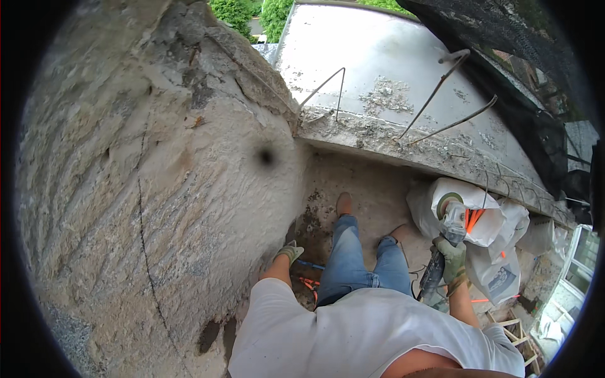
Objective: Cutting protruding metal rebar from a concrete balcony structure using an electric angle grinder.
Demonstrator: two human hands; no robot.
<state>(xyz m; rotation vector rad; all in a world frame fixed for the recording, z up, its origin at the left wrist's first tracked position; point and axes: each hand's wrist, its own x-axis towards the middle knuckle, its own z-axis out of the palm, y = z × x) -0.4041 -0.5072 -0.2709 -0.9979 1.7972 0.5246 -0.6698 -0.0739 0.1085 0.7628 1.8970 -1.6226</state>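
My right hand [451, 259], in a grey-green work glove, is wrapped round an angle grinder [454, 225] on my right side. The grinder points away from me; its round disc [449, 203] is at the far end, in front of a white sack. Its dark body [432, 274] runs back below the hand toward my hip. On the other side my left hand [290, 251], also gloved, is beside the rough concrete wall [208, 208] and seems to lean on it. Its fingers look stretched out, with nothing visible in them. A dark uneven line runs down the wall.
A concrete ledge [403, 142] crosses ahead, with bent rebar [435, 94] sticking up from it. White sacks [498, 271] stand at the right, one holding orange pieces [474, 218]. Blue and orange cords [309, 281] lie by my legs. A window [587, 255] is at far right.
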